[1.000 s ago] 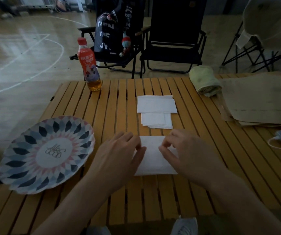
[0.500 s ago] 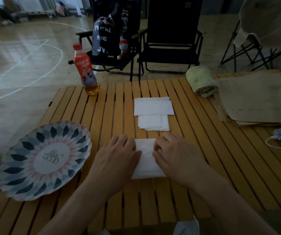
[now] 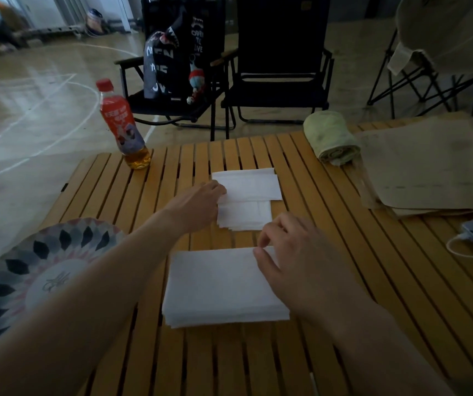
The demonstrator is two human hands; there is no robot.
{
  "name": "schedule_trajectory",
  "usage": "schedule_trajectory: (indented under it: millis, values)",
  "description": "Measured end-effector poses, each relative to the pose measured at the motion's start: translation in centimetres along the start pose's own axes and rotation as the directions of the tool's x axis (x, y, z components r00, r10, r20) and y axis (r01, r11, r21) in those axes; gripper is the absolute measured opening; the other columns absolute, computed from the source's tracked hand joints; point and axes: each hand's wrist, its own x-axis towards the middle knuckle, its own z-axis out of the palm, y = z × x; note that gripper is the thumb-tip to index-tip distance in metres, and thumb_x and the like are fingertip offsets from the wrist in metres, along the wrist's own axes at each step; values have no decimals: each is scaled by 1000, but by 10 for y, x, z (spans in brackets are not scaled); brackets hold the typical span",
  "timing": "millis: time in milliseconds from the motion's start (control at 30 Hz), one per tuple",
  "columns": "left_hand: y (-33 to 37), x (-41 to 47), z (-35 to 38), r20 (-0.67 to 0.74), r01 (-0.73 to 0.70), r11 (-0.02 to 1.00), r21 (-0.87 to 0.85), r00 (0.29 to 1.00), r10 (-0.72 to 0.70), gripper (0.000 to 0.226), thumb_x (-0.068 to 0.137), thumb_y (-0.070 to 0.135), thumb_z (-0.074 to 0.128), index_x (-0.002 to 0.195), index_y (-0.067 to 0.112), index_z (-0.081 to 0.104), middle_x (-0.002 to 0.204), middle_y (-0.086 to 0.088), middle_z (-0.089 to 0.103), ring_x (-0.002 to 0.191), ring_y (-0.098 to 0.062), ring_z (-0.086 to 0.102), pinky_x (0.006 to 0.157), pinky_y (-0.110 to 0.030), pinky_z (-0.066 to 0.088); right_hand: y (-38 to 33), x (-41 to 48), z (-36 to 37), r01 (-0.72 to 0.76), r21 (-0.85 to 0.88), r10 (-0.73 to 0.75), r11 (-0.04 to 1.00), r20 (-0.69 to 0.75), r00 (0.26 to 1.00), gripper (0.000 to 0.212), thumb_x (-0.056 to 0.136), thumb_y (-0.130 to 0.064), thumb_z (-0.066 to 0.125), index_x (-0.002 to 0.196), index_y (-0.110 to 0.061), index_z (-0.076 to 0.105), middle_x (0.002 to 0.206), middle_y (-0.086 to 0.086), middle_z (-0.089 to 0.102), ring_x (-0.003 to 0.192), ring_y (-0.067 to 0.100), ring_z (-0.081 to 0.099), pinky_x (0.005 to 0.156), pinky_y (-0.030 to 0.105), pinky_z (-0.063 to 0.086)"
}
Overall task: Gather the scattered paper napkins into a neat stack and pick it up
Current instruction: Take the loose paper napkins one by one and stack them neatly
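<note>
Napkins [image 3: 223,287] lie under our right hand [image 3: 295,270] (grip loose, fingers apart); our left hand [image 3: 201,204] has reached to the farther pile [image 3: 246,195], fingers touching its edge.

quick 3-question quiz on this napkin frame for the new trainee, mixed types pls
1. True or false: the left hand rests on the patterned plate.
2. Which thing stands at the table's far left edge? A) rolled green towel B) drink bottle C) brown paper sheets
3. Fill in: the right hand touches the far right corner of the ___ napkin stack.

Key
1. False: it reaches to the left edge of the far napkin pile.
2. B
3. near
</note>
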Motion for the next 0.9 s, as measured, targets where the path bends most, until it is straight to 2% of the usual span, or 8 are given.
schedule_trajectory:
  millis: [67, 167, 333, 633, 800, 900]
  values:
    - [0, 11, 7, 28, -23, 998, 57, 999, 22, 38, 97, 21, 56, 135, 16, 51, 131, -2, 58, 112, -17, 60, 93, -35, 53, 3, 1, -2, -4, 12, 4, 1000, 7, 1000, 23, 100, -47, 38, 109, -33, 52, 112, -12, 46, 102, 6, 42, 90, 28, 45]
    - [2, 16, 16, -28, -36, 989, 142, 999, 40, 37, 95, 21, 61, 132, 14, 55, 126, -3, 63, 108, -16, 63, 92, -34, 55, 6, 2, -6, -8, 26, 7, 1000, 27, 1000, 23, 101, -48, 37, 111, -33, 52, 113, -13, 45, 104, 6, 41, 91, 27, 43]
    - [3, 11, 14, -98, -8, 993, 114, 995, 19, 23, 94, 21, 63, 117, 14, 65, 107, -3, 69, 90, -15, 68, 82, -31, 58, 4, 3, -8, -12, 34, 10, 999, 34, 999, 23, 101, -48, 38, 110, -33, 52, 113, -12, 47, 103, 6, 43, 92, 27, 44]
    - [-3, -16, 1, -90, -32, 999, 39, 995, 35, 24, 98, 22, 58, 119, 14, 68, 112, -5, 70, 97, -17, 69, 86, -34, 58, 0, -1, -5, -9, 25, 7, 1000, 76, 997, 22, 101, -49, 38, 111, -34, 52, 113, -14, 49, 104, 5, 44, 92, 25, 42]
    - [4, -31, -20, -285, -9, 994, -111, 958, -23, 16, 98, 23, 55, 105, 12, 67, 97, -4, 70, 78, -13, 66, 67, -30, 58, -1, 0, -6, -27, 10, 26, 1000, 87, 996, 21, 101, -48, 39, 110, -33, 52, 111, -14, 50, 101, 5, 45, 91, 25, 44]
    - [16, -46, -39, -370, -60, 977, -206, 929, -21, 14, 97, 23, 58, 105, 12, 65, 97, -2, 70, 76, -8, 65, 65, -23, 56, -1, 1, -7, -53, 13, 52, 999, 80, 995, 19, 101, -47, 42, 110, -33, 50, 111, -13, 52, 101, 5, 47, 88, 24, 43]
